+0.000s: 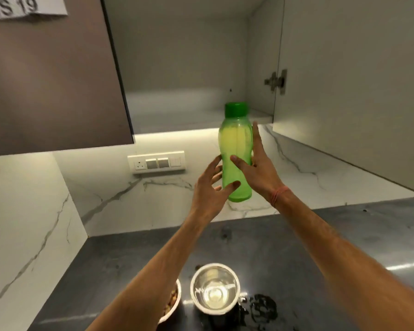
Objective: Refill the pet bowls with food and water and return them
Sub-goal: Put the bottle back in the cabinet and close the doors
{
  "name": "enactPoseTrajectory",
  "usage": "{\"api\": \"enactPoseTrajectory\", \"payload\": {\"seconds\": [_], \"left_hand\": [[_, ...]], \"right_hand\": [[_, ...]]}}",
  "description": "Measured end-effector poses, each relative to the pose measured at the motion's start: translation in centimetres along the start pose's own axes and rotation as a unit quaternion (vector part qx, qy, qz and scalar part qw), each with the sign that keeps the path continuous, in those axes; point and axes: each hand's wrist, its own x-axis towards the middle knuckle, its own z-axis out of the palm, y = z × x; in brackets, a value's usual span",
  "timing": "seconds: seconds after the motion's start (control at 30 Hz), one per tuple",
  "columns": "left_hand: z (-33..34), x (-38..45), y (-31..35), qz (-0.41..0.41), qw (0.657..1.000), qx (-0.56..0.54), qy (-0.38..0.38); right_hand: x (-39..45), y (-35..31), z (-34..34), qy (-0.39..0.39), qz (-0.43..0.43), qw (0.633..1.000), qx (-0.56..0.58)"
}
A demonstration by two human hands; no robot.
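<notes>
Translucent green plastic bottle (236, 151), capped, upright: held between my right hand (258, 168) thumb and straight fingers. My left hand (210, 187), fingers spread, thumb touching its lower side.

Both arms extended forward and up. Right grip (258, 168) wrapped round bottle (237, 149); left grip (210, 185) fingers spread, thumb touching bottle.

A translucent green plastic bottle (236, 154) with a glossy darker green cap (236, 109) sits at mid-frame. At the bottom, the water bowl (215, 289) is polished, mirror-bright metal. The tabletop (296, 235) looks like dark, glossy stone, wet in patches. The backsplash (153, 199) is smooth white veined marble; the upper-left cabinet door (53, 80) is matt brown.
</notes>
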Motion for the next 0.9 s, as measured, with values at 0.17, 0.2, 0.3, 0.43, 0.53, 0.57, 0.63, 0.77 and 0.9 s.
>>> {"api": "enactPoseTrajectory", "payload": {"seconds": [0.17, 0.2, 0.3, 0.43, 0.53, 0.57, 0.63, 0.77, 0.9], "left_hand": [[-2.2, 5.0, 4.8, 0.048, 0.998, -0.013, 0.039], [-2.7, 6.0, 5.8, 0.052, 0.997, -0.021, 0.048], [-4.7, 9.5, 8.8, 0.048, 0.996, -0.039, 0.062], [-7.5, 12.8, 11.6, 0.012, 0.996, -0.063, 0.066], [-9.2, 14.5, 12.1, -0.008, 0.994, -0.068, 0.08], [-9.6, 15.1, 12.0, -0.015, 0.994, -0.066, 0.084], [-10.2, 15.9, 11.7, -0.025, 0.994, -0.057, 0.085], [-10.9, 17.7, 10.7, -0.033, 0.995, -0.036, 0.082], [-11.0, 19.5, 9.8, -0.032, 0.996, -0.035, 0.075]], "right_hand": [[6.4, -5.9, -1.5, 0.028, -0.031, 0.996, 0.073], [7.7, -6.9, -1.8, 0.031, -0.032, 0.994, 0.097], [11.8, -9.9, -2.4, 0.035, -0.037, 0.988, 0.147], [16.5, -12.0, -2.5, 0.047, -0.026, 0.982, 0.181], [18.8, -12.0, -1.8, 0.057, -0.009, 0.979, 0.193], [19.5, -11.7, -1.4, 0.059, -0.005, 0.979, 0.196], [20.5, -11.0, -0.6, 0.058, 0.002, 0.979, 0.197], [22.1, -9.1, 0.7, 0.054, 0.009, 0.98, 0.191], [23.3, -7.7, 1.7, 0.046, -0.015, 0.986, 0.157]]}}
